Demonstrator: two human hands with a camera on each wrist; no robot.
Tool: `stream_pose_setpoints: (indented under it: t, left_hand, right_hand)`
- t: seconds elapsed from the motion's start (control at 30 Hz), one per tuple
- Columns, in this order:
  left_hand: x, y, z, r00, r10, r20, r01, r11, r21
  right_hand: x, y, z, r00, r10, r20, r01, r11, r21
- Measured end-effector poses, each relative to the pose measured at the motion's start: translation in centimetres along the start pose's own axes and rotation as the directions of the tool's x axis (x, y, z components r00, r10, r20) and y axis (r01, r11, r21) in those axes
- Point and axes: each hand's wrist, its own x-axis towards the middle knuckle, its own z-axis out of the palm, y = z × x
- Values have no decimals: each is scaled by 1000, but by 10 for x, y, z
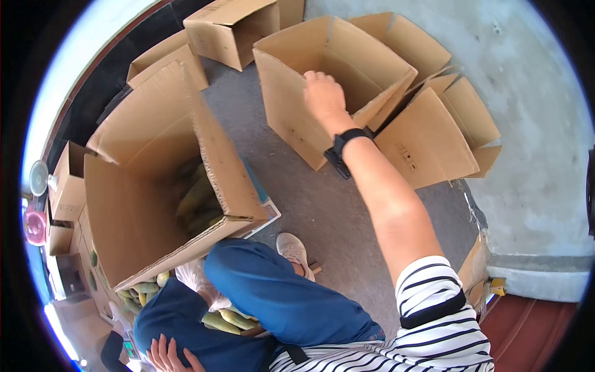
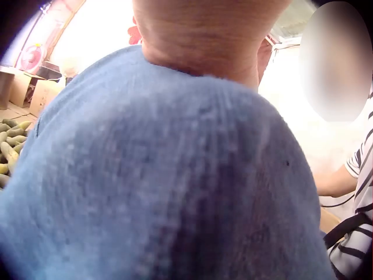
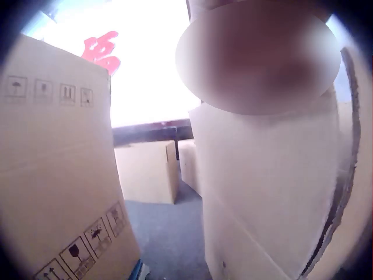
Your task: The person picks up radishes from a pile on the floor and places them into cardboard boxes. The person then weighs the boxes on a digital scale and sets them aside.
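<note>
My right hand (image 1: 325, 99) is at the near rim of a tall, open-topped cardboard box (image 1: 288, 115), its fingers bent over the edge and gripping the wall. In the right wrist view that hand is blurred out, above the plain box panel (image 3: 262, 175). On my blue-trousered thigh rests my left hand (image 1: 173, 356), fingers straight and spread, low in the head view. The left wrist view is mostly filled by the trouser leg (image 2: 175, 175). Another open cardboard box (image 1: 124, 217) stands to the left, with several long green vegetables (image 1: 197, 195) at its bottom.
More open cardboard boxes (image 1: 427, 139) stand right of the gripped one, against a grey wall (image 1: 527, 124), and others (image 1: 232, 31) at the back. Long green and yellowish vegetables (image 1: 229, 319) lie beneath and beside my legs. Grey floor (image 1: 310, 198) runs between the boxes.
</note>
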Motion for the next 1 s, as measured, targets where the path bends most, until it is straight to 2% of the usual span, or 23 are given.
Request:
stream_pose_setpoints:
  t: [0.03,0.07,0.1,0.13,0.17,0.2,0.23,0.27,0.33,0.37,0.4,0.47,0.53,0.6,0.63,0.67,0.73,0.77,0.8,0.87,0.9,0.93,1.0]
  left_hand:
    - [-1,-2,-2,1000,-7,1,7,1000,-21]
    - [-1,-7,0,999,-36,-5,36,999,-6]
    - [2,-15,3,999,-33,1,32,990,-139]
    - [11,-15,0,999,-33,0,32,963,-266]
    - [22,-13,-6,990,-139,1,131,928,-350]
    - [43,-10,-14,970,-242,4,219,875,-432]
    - [62,-15,-17,973,-229,-39,190,879,-438]
    - [83,-21,-20,974,-211,-81,155,883,-444]
    - [135,-17,-25,945,-301,-132,139,731,-668]
    - [158,-23,-24,927,-361,-99,206,712,-672]
    - [180,-29,-22,906,-419,-63,270,685,-677]
    - [213,-55,-1,892,-447,-69,304,705,-641]
    - [231,-81,23,844,-536,25,435,657,-616]
    - [237,-92,35,846,-532,44,469,700,-539]
    - [239,-98,42,849,-524,69,493,740,-457]
    - [239,-109,55,844,-532,70,499,730,-467]
    - [238,-123,69,869,-493,33,444,750,-491]
    - [234,-130,74,877,-474,77,441,733,-518]
    - [235,-133,79,872,-484,78,446,719,-533]
    - [236,-143,87,872,-432,231,474,627,-618]
    - [236,-145,89,865,-446,230,482,612,-627]
    - [237,-142,88,873,-429,232,476,643,-600]
    - [239,-137,89,890,-383,249,455,706,-542]
  right_hand:
    - [-6,-4,-15,997,3,-81,8,990,140]
    - [-14,-7,-25,962,-68,-263,129,967,220]
    - [-24,-15,-41,940,-91,-329,182,949,257]
    - [-37,-23,-55,945,-80,-316,217,878,427]
    - [-54,-32,-66,983,-11,-185,139,705,696]
    - [-71,-42,-85,1000,-9,-21,23,534,845]
    - [-88,-54,-119,993,-91,81,-24,500,866]
    - [-104,-68,-148,988,-136,78,0,501,865]
    - [-130,-90,-202,965,-259,45,80,452,888]
    - [-141,-97,-219,950,-311,-24,137,347,928]
    - [-148,-106,-250,918,-396,11,149,371,916]
    - [-157,-121,-286,810,-586,-13,90,103,991]
    - [-163,-139,-306,697,-715,-59,-5,-87,996]
    - [-169,-164,-316,674,-735,-76,-182,-265,947]
    - [-172,-172,-311,666,-742,-75,-180,-257,950]
    - [-177,-180,-302,582,-782,-225,-141,-369,919]
    - [-182,-200,-300,470,-804,-364,-121,-467,876]
    - [-184,-212,-306,507,-797,-330,-250,-502,828]
    - [-182,-215,-311,528,-800,-284,-302,-490,818]
    - [-178,-223,-320,567,-801,-191,-403,-472,784]
    - [-160,-218,-315,511,-856,-78,-467,-352,811]
    - [-148,-217,-313,555,-832,27,-464,-282,840]
    - [-124,-223,-303,811,-491,320,-383,-31,923]
